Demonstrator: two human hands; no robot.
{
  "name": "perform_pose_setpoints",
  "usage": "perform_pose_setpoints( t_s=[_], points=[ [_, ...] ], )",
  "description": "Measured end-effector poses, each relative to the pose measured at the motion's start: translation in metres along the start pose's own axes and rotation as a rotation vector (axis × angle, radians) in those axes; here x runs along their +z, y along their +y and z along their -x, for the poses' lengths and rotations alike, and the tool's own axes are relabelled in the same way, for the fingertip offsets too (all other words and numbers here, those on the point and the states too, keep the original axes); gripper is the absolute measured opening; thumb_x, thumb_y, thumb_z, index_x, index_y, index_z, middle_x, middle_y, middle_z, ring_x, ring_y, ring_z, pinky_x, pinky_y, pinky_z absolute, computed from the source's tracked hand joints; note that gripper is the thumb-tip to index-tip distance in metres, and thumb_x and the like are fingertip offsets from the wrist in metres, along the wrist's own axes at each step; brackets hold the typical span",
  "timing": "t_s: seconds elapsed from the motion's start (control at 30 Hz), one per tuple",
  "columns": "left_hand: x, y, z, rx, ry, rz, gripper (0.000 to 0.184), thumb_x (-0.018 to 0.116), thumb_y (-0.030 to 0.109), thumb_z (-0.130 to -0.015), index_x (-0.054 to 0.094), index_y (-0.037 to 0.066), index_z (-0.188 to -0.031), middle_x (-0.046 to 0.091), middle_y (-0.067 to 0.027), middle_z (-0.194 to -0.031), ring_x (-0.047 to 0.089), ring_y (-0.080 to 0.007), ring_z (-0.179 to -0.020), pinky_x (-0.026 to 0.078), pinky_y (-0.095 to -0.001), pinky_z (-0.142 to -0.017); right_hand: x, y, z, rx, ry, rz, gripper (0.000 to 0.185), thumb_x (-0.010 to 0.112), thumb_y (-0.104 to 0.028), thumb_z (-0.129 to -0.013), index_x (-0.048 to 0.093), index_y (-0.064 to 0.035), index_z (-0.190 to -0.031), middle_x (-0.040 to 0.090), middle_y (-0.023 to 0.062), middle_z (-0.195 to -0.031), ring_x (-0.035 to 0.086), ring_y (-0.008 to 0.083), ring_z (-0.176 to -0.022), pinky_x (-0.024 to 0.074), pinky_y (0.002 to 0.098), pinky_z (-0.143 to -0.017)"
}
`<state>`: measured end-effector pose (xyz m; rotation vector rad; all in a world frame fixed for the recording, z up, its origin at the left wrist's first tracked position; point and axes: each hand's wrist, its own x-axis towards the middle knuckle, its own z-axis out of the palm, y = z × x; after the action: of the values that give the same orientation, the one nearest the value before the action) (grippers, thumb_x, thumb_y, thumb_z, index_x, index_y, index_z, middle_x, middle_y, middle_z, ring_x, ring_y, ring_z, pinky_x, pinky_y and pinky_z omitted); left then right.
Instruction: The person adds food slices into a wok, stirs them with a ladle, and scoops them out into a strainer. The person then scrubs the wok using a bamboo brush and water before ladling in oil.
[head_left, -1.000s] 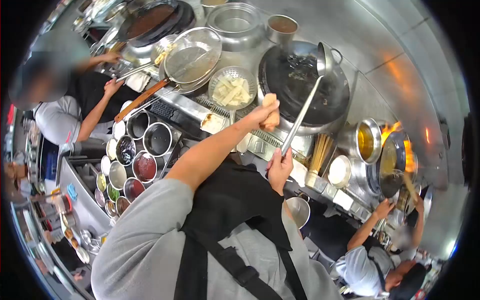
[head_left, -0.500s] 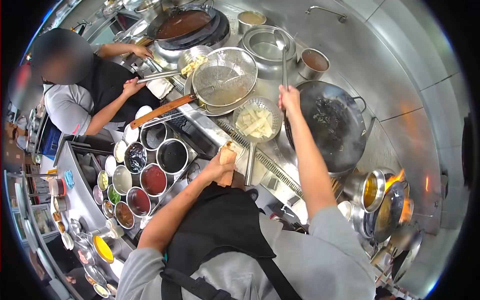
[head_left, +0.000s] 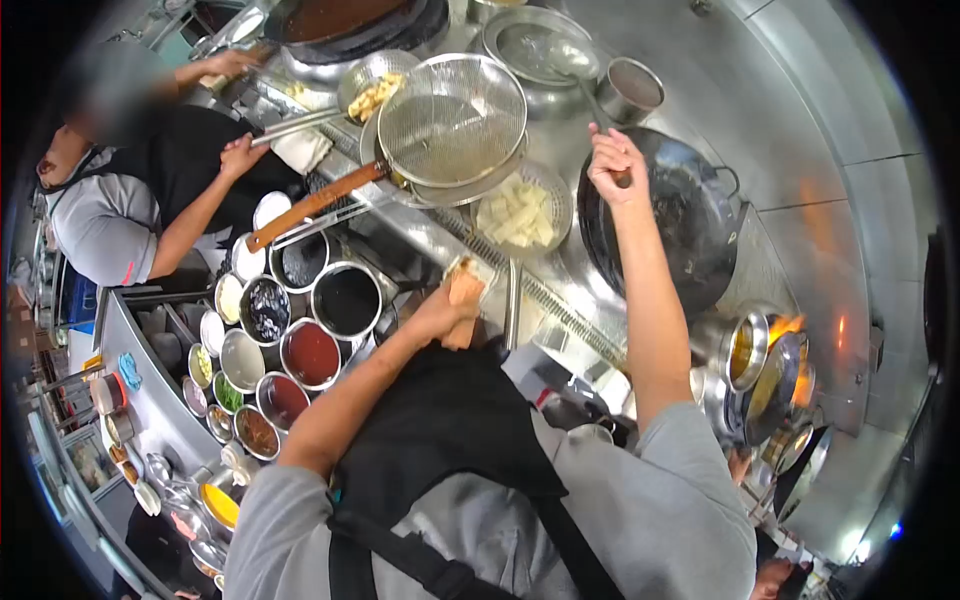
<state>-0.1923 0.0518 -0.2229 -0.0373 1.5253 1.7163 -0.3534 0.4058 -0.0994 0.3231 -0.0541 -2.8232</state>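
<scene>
My right hand (head_left: 617,165) is closed round the handle of a ladle (head_left: 574,60), whose bowl is at the rim of a steel pot of liquid (head_left: 520,50). Below that hand is a dark wok (head_left: 685,240) with a wet, blackened inside. My left hand (head_left: 440,315) grips a tan, block-like thing (head_left: 463,305), perhaps a folded cloth, at the counter's front edge. Just beyond it sits a perforated strainer (head_left: 562,200) holding pale flat slices (head_left: 517,212). To its left, a wire-mesh strainer (head_left: 455,120) with a wooden handle lies across a metal bowl.
A co-worker (head_left: 170,190) at the left holds a strainer of yellowish pieces (head_left: 375,97). Sauce pots (head_left: 310,353) stand at my left. Flames (head_left: 787,328) rise beside a pan (head_left: 775,390) at the right. A small brown-filled pot (head_left: 635,88) stands behind the wok.
The ladle has tilted, its bowl swinging lower toward the pot's right rim. My right hand has turned and moved slightly right. The left hand still grips the tan thing.
</scene>
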Motion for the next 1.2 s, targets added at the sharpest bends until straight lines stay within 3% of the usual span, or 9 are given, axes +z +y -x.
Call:
perform_pose_setpoints(
  t_s=[0.17,0.23,0.43,0.63,0.77,0.83,1.0,1.1,1.2],
  points=[
    [0.004,-0.022,-0.017,0.043,0.082,-0.117,0.069,0.075,0.014,-0.075,0.045,0.0,-0.135,0.061,-0.0118,-0.118,0.06,-0.0225,-0.107,0.048,-0.0337,-0.094,0.031,0.049,0.098,0.049,0.085,0.018,0.023,0.039,-0.007,-0.099,0.045,0.0104,-0.112,0.039,-0.0003,-0.062,0.039,0.0098,-0.041,0.0337,0.0251,-0.037],
    [0.008,-0.027,-0.017,0.066,0.117,-0.128,0.061,0.074,0.011,-0.077,0.049,0.001,-0.132,0.062,-0.0079,-0.113,0.06,-0.0189,-0.102,0.049,-0.0324,-0.091,0.032,0.068,0.137,0.065,0.146,-0.02,0.025,0.036,-0.007,-0.097,0.045,0.0106,-0.112,0.037,-0.0003,-0.062,0.038,0.0098,-0.041,0.0335,0.0259,-0.037],
    [0.029,-0.017,0.008,0.071,0.12,-0.083,0.055,0.072,0.007,-0.078,0.051,0.002,-0.128,0.063,-0.0047,-0.108,0.061,-0.0159,-0.097,0.05,-0.0313,-0.087,0.004,0.1,0.223,0.111,0.274,0.034,0.023,0.039,-0.008,-0.097,0.052,0.008,-0.107,0.043,-0.0012,-0.064,0.04,0.0077,-0.04,0.0396,0.0239,-0.036],
    [0.045,-0.031,0.033,0.097,0.201,-0.047,0.054,0.073,0.007,-0.077,0.052,0.002,-0.126,0.062,-0.0051,-0.107,0.061,-0.0165,-0.095,0.051,-0.0318,-0.085,-0.042,0.105,0.261,0.171,0.377,0.187,0.018,0.042,-0.005,-0.095,0.05,0.003,-0.109,0.042,-0.0027,-0.064,0.038,0.0064,-0.039,0.0378,0.0231,-0.034],
    [0.054,-0.038,0.051,0.087,0.251,-0.001,0.055,0.073,0.007,-0.076,0.051,0.002,-0.126,0.062,-0.0055,-0.109,0.061,-0.0172,-0.096,0.051,-0.0322,-0.085,-0.051,0.106,0.273,0.196,0.538,0.551,0.017,0.048,-0.004,-0.093,0.051,-0.0057,-0.11,0.043,-0.0033,-0.065,0.039,0.005,-0.041,0.036,0.0225,-0.034],
    [0.056,-0.044,0.054,0.066,0.256,0.025,0.055,0.072,0.007,-0.076,0.051,0.003,-0.127,0.061,-0.0055,-0.109,0.061,-0.0174,-0.097,0.051,-0.0323,-0.085,-0.046,0.11,0.278,0.14,0.588,1.058,0.018,0.05,-0.004,-0.093,0.05,-0.0056,-0.111,0.045,-0.002,-0.065,0.04,0.0054,-0.041,0.035,0.0225,-0.033],
    [0.062,-0.052,0.05,0.086,0.282,0.031,0.056,0.073,0.008,-0.075,0.051,0.002,-0.127,0.061,-0.0056,-0.109,0.061,-0.0176,-0.097,0.051,-0.0325,-0.085,-0.045,0.095,0.286,0.18,0.53,1.161,0.02,0.052,-0.006,-0.093,0.047,-0.0057,-0.112,0.048,-0.0005,-0.066,0.044,0.0075,-0.04,0.0387,0.0256,-0.032],
    [0.064,-0.048,0.048,0.099,0.293,0.041,0.056,0.072,0.009,-0.075,0.051,0.002,-0.127,0.061,-0.0056,-0.109,0.06,-0.0175,-0.097,0.051,-0.0324,-0.085,-0.048,0.093,0.281,0.162,0.508,1.439,0.018,0.054,-0.009,-0.092,0.049,-0.0052,-0.109,0.049,-0.0007,-0.063,0.044,0.0077,-0.038,0.0371,0.0253,-0.032],
    [0.063,-0.042,0.048,0.142,0.298,0.073,0.047,0.068,0.003,-0.08,0.051,0.005,-0.123,0.061,-0.0035,-0.101,0.062,-0.0159,-0.088,0.053,-0.031,-0.078,-0.052,0.087,0.256,-0.084,0.509,1.659,0.022,0.059,-0.007,-0.091,0.053,-0.0025,-0.111,0.049,-0.001,-0.061,0.043,0.0071,-0.037,0.0338,0.0246,-0.034]
  ],
)
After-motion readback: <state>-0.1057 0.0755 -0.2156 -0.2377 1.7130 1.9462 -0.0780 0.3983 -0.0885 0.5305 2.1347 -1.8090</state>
